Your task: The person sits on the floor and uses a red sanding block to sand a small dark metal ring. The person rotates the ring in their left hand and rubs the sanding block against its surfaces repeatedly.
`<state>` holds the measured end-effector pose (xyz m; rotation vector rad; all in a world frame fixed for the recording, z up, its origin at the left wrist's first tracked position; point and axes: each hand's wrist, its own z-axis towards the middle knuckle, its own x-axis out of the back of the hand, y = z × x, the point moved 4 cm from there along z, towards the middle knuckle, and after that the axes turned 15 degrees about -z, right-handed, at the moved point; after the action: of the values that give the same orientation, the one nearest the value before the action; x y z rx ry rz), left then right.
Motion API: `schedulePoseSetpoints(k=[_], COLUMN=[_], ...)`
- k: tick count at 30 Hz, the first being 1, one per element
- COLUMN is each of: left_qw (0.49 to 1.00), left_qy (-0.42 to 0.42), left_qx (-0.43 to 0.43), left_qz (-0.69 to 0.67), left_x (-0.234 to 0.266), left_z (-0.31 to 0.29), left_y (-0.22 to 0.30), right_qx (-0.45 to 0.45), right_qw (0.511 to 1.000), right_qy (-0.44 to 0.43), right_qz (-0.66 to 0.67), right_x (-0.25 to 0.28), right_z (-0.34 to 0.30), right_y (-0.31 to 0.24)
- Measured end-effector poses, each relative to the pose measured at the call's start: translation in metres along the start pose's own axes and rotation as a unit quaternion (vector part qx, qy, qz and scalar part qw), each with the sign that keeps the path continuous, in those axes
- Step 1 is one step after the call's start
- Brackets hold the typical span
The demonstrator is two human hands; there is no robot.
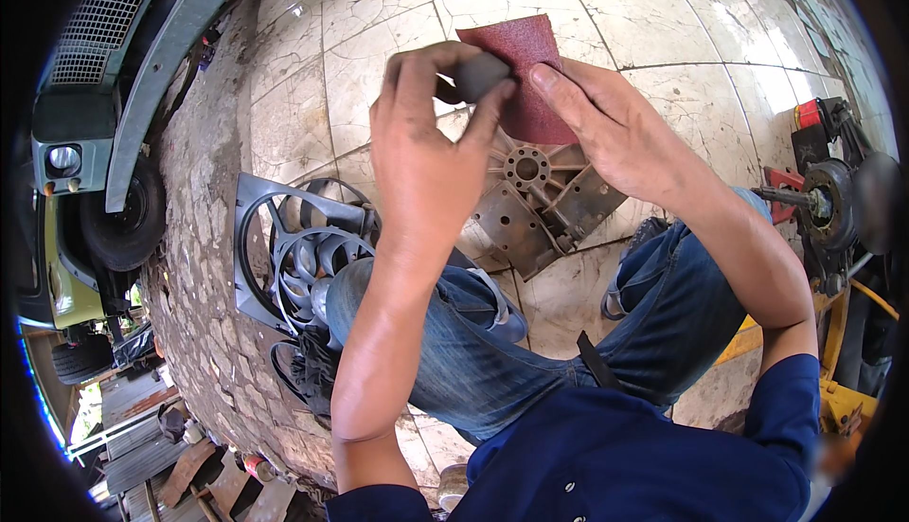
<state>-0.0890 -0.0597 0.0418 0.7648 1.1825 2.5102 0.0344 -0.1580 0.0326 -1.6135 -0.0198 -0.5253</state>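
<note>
In front of me my left hand (pixel 421 110) pinches a small dark grey piece with a rounded face (pixel 481 77) between thumb and fingers. Its exact kind is unclear. A sheet of dark red sandpaper (pixel 525 48) is gripped by my right hand (pixel 611 129), the thumb lying over its near face. The sheet stands upright and slightly curved, right beside the grey piece; whether the two touch cannot be told. Below both hands, on the tiles between my feet, lies a rusty metal assembly (pixel 511 224) with a round, drilled hub (pixel 527 170) and flat plates, partly hidden.
Cracked white floor tiles (pixel 379 10) stretch ahead. By my left knee stand a dark fan shroud (pixel 251 266) and several ring-shaped parts (pixel 308 261). A vehicle with a black tyre (pixel 128 219) is at far left. Mechanical parts (pixel 828 205) and a yellow frame (pixel 843 399) are at right.
</note>
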Motion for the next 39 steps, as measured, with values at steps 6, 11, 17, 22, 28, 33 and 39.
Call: schedulePoseSetpoints(k=[6,11,17,22,28,33,39], left_qw=[0.997,0.999,0.998,0.993,0.996,0.993,0.996], left_qy=[-0.045,0.014,-0.061,-0.032,-0.088,-0.034,-0.074], left_qx=[-0.068,0.031,0.019,0.101,0.026,0.108,0.057], left_qz=[0.015,-0.022,-0.013,-0.042,0.013,-0.045,-0.012], left_x=[-0.01,0.002,-0.009,0.0,-0.011,0.001,-0.008], left_z=[-0.001,0.007,0.0,0.007,-0.001,0.006,0.0], left_y=[0.006,-0.007,0.002,-0.008,0.005,-0.011,0.0], right_qx=[0.07,0.043,-0.032,-0.096,-0.091,-0.11,-0.096], right_qw=[0.997,0.996,0.998,0.995,0.995,0.993,0.994], right_qy=[0.007,0.006,0.008,0.024,0.016,0.025,0.019], right_qz=[-0.01,-0.079,0.062,0.031,0.049,0.019,0.055], right_x=[0.005,0.01,0.008,0.008,0.009,0.008,0.009], right_z=[0.009,0.007,0.012,0.01,0.01,0.011,0.011], right_y=[0.002,0.003,0.011,0.01,0.006,0.01,0.011])
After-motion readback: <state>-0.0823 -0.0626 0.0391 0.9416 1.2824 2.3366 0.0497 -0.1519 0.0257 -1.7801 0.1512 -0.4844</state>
